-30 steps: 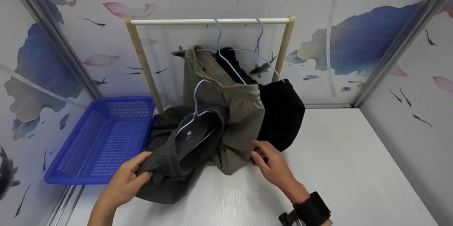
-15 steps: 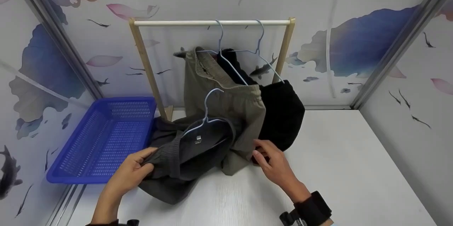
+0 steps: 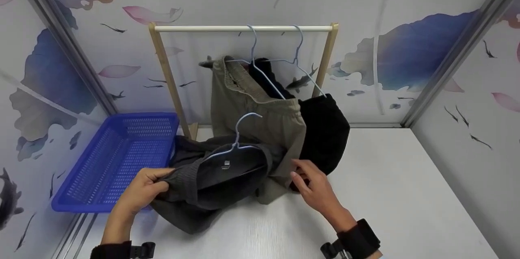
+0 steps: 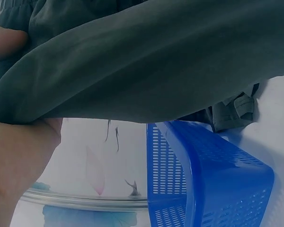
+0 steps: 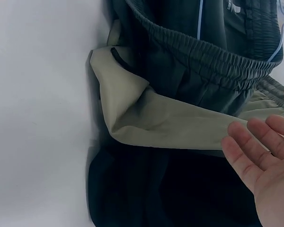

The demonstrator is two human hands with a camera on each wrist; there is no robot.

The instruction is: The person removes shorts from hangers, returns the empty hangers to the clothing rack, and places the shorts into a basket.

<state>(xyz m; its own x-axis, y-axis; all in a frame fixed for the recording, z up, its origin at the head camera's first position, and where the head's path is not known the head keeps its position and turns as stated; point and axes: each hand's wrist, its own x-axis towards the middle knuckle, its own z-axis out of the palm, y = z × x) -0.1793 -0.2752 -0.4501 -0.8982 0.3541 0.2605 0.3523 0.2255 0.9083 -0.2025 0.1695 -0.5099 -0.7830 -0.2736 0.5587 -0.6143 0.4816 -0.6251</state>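
Observation:
My left hand point(image 3: 140, 192) pinches the waistband of dark grey trousers point(image 3: 185, 186), thumb on top, at their left side. A light blue hanger point(image 3: 237, 131) sits inside that waistband, its hook standing up free of the rail. In the left wrist view, my thumb point(image 4: 7, 42) lies on the dark cloth. My right hand point(image 3: 315, 190) is by the lower right of the khaki trousers point(image 3: 260, 117), fingers relaxed and gripping nothing. The right wrist view shows its fingers point(image 5: 244, 142) loosely spread beside the khaki cloth point(image 5: 180, 123); whether they touch it I cannot tell.
A rack with a white rail point(image 3: 195, 29) stands at the back. Khaki trousers and a black garment point(image 3: 325, 137) hang from it on blue hangers. At the left is a blue plastic basket point(image 3: 67, 209), close to the grey trousers. Patterned walls enclose the white table point(image 3: 390, 194).
The grey trousers and their hanger have come lower and nearer, and the hook has shifted right. My left hand has moved slightly left and up, still pinching the waistband. My right hand has barely moved.

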